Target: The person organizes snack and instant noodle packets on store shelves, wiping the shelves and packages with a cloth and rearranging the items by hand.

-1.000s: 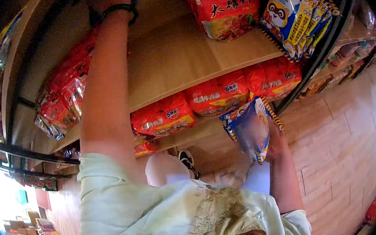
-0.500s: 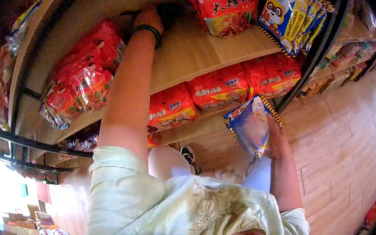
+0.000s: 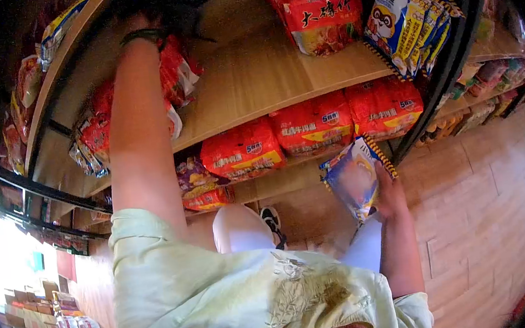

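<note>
We are seeing the person's right hand (image 3: 387,190) holding a blue-and-white plastic food bag (image 3: 353,176) with a black-and-yellow striped edge. The hand is gripping the bag along its right side, and the bag is hanging tilted, low in front of the shelving. Its middle is looking blurred to us, so most of its print is not reading clearly.

We are finding the left hand (image 3: 142,19) in deep shadow over the light brown wooden shelf board (image 3: 248,94), with a dark band (image 3: 143,35) circling the wrist. We are not able to tell whether it is spreading wide, narrowing or holding anything; it is probably sitting near the glossy red plastic packet (image 3: 176,73) that is showing just right of the bare left forearm (image 3: 139,132). More packets in shiny red wrapping (image 3: 88,132) are showing on the forearm's other side.

Farther right on the same board, we are seeing an upright red pouch with large black characters (image 3: 327,17) standing beside a slanting row of blue, white and yellow bags with a cartoon animal face (image 3: 412,27). A black metal shelf post (image 3: 438,82) is rising just beside that row. Below the board, three bulky red multipacks (image 3: 315,125) are sitting side by side, and a purple packet (image 3: 196,175) is lying at their left end.
</note>
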`<action>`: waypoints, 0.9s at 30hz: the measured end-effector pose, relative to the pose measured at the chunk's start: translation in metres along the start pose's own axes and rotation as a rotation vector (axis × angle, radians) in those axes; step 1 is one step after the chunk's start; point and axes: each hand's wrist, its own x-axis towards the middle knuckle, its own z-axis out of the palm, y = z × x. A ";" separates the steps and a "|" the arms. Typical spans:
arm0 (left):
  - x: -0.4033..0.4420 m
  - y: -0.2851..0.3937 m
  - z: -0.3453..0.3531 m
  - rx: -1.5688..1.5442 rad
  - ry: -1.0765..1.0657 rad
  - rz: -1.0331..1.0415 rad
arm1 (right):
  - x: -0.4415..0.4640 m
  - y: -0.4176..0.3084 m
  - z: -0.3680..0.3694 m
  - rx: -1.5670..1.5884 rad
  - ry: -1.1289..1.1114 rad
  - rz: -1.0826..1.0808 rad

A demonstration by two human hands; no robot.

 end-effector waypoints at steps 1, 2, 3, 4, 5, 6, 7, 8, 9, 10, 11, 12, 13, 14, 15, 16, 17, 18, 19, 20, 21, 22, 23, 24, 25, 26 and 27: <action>-0.002 -0.014 0.009 -0.007 0.020 -0.046 | 0.000 0.001 0.000 0.003 0.000 -0.004; -0.004 -0.027 0.018 -0.041 0.051 -0.105 | 0.001 0.002 -0.001 0.003 0.025 0.003; -0.005 -0.036 0.029 -0.107 0.105 -0.171 | 0.002 0.003 -0.001 0.001 0.050 0.012; -0.003 -0.043 0.038 -0.189 0.173 -0.226 | 0.003 0.005 0.002 0.054 0.023 -0.029; 0.001 -0.046 0.046 -0.278 0.252 -0.271 | 0.001 0.002 0.007 0.053 0.022 -0.029; 0.001 -0.044 0.047 -0.356 0.330 -0.306 | -0.002 -0.003 0.011 0.051 0.029 0.015; 0.003 -0.039 0.048 -0.420 0.406 -0.313 | -0.004 -0.007 0.013 0.048 0.036 0.061; 0.007 -0.032 0.048 -0.478 0.480 -0.303 | -0.004 -0.008 0.013 0.015 0.039 0.048; 0.008 -0.021 0.044 -0.530 0.553 -0.288 | -0.007 -0.014 0.019 0.007 0.033 0.055; 0.009 -0.004 0.037 -0.584 0.620 -0.256 | -0.013 -0.023 0.029 0.021 0.032 0.068; 0.009 0.017 0.026 -0.642 0.683 -0.214 | -0.015 -0.027 0.034 0.037 0.033 0.079; 0.009 0.042 0.013 -0.698 0.746 -0.170 | -0.012 -0.023 0.031 0.040 0.018 0.094; 0.006 0.069 -0.001 -0.766 0.804 -0.135 | -0.009 -0.021 0.030 0.037 0.018 0.096; 0.004 0.100 -0.015 -0.864 0.887 -0.125 | -0.008 -0.020 0.030 0.033 0.024 0.093; 0.001 0.123 -0.024 -0.962 0.972 -0.114 | -0.006 -0.018 0.030 0.032 0.030 0.089; -0.004 0.136 -0.027 -0.961 0.971 -0.113 | -0.004 -0.014 0.029 0.032 0.029 0.090; -0.012 0.147 -0.028 -0.767 0.965 -0.024 | -0.002 -0.010 0.028 0.024 0.014 0.078; -0.019 0.157 -0.027 -0.574 0.954 0.064 | 0.001 -0.006 0.027 0.017 -0.001 0.064; -0.024 0.165 -0.026 -0.382 0.938 0.153 | 0.005 -0.002 0.024 0.022 0.002 0.062; -0.030 0.173 -0.024 -0.387 0.939 0.160 | 0.008 0.002 0.021 -0.071 0.003 0.092; -0.036 0.183 -0.017 -0.450 0.800 0.156 | 0.004 -0.002 0.023 -0.151 0.012 0.095; -0.041 0.193 -0.009 -0.510 0.661 0.152 | 0.001 -0.006 0.025 -0.231 0.022 0.098; -0.045 0.202 0.000 -0.520 0.662 0.161 | 0.004 -0.001 0.019 -0.227 0.034 0.097; -0.047 0.211 0.012 -0.595 0.586 0.191 | 0.011 0.009 0.011 -0.273 0.024 0.064; -0.052 0.211 0.013 -0.658 0.472 0.215 | 0.005 0.002 0.019 -0.164 0.005 0.046; -0.057 0.211 0.014 -0.718 0.357 0.230 | -0.001 -0.004 0.027 -0.055 -0.016 0.031; -0.063 0.211 0.015 -0.773 0.242 0.237 | 0.004 0.000 0.019 -0.050 -0.004 0.030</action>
